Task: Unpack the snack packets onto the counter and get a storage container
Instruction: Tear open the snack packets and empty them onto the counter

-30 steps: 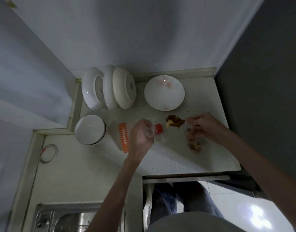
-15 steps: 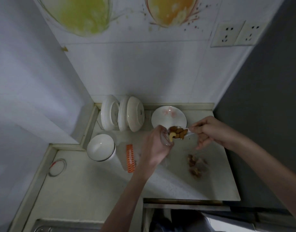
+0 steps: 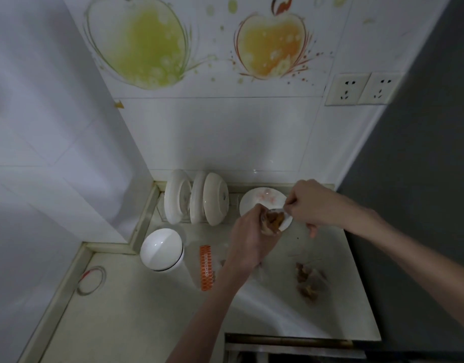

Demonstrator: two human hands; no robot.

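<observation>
Gripping a clear snack packet [image 3: 271, 223] of brown pieces, left hand [image 3: 248, 242] curled round it above the counter [image 3: 147, 310] | right hand [image 3: 308, 205] pinching its top edge, over the flat plate [image 3: 262, 199] | more packets [image 3: 309, 280] lying near the counter's right side | orange-striped bag [image 3: 206, 267] beside the upturned bowl [image 3: 162, 249]

A clear snack packet [image 3: 272, 223] of brown nuts is held up above the table [image 3: 136, 305], in front of a white plate. Two more clear packets [image 3: 310, 282] with brown contents lie flat on the table, near its right edge.
</observation>
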